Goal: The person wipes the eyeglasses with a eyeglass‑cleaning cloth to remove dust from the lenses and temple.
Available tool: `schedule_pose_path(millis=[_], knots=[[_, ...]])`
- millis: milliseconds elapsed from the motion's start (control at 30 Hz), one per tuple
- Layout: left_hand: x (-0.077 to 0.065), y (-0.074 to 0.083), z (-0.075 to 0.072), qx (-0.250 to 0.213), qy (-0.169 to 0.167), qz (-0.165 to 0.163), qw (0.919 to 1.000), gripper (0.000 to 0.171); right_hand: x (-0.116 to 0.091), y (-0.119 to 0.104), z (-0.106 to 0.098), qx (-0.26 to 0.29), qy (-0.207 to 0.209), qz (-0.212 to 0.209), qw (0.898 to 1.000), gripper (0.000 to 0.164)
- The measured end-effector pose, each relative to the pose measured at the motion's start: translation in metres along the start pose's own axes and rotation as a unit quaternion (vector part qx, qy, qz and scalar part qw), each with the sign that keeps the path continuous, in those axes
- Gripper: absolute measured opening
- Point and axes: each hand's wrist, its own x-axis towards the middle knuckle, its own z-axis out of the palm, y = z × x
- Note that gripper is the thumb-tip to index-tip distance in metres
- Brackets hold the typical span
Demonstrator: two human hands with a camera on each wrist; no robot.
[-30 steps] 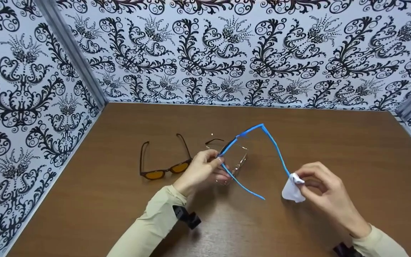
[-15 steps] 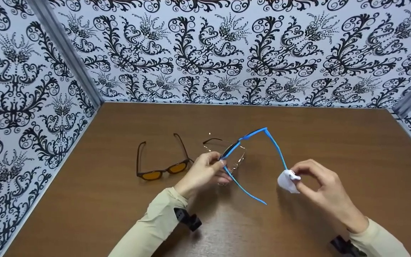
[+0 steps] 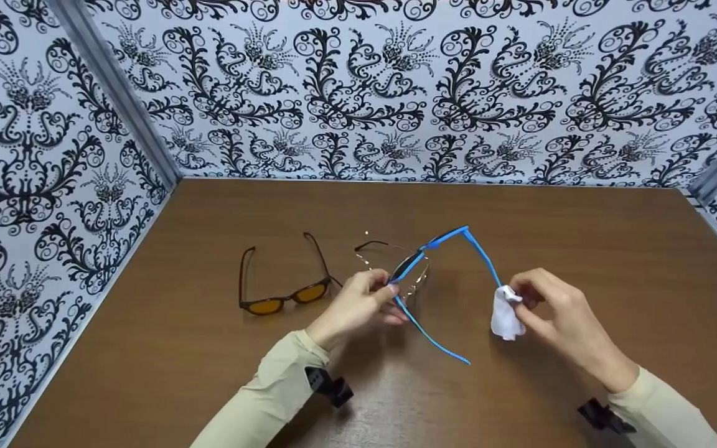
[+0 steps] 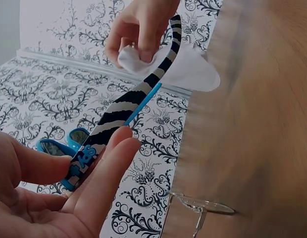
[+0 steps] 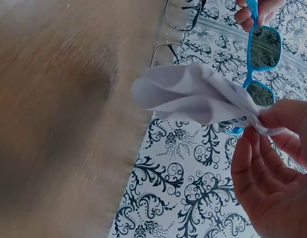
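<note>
Blue-framed sunglasses (image 3: 436, 244) with dark lenses are held above the table, temples unfolded toward me. My left hand (image 3: 358, 305) pinches them at the corner where one temple meets the frame. That temple (image 4: 124, 106) carries zebra stripes on its outer side in the left wrist view. My right hand (image 3: 561, 320) pinches a white cloth (image 3: 506, 317) around the tip of the other temple. The cloth (image 5: 193, 96) hangs in loose folds in the right wrist view and hides that temple's end.
Dark-framed glasses with orange lenses (image 3: 265, 305) lie left of my left hand on the brown table (image 3: 209, 373). Thin wire-framed glasses (image 3: 419, 283) lie behind that hand, partly hidden. Patterned panels (image 3: 396, 93) stand at the back and sides.
The right hand and cloth have shifted slightly up and away from me along the temple. The blue sunglasses have tilted and lowered a little. Both grips stay the same.
</note>
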Motion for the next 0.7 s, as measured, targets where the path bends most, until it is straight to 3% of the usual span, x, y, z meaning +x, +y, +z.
schedule_pose_path(millis=[300,700], knots=[[-0.006,-0.001,0.003,0.005,-0.018,0.001,0.9998,0.013,0.009,0.008,0.007,-0.006,0.025,0.009,1.000,0.041],[-0.011,0.000,0.015,-0.008,-0.043,-0.024,0.9988,0.010,0.027,0.012,0.015,-0.038,0.048,-0.036,0.997,0.038]])
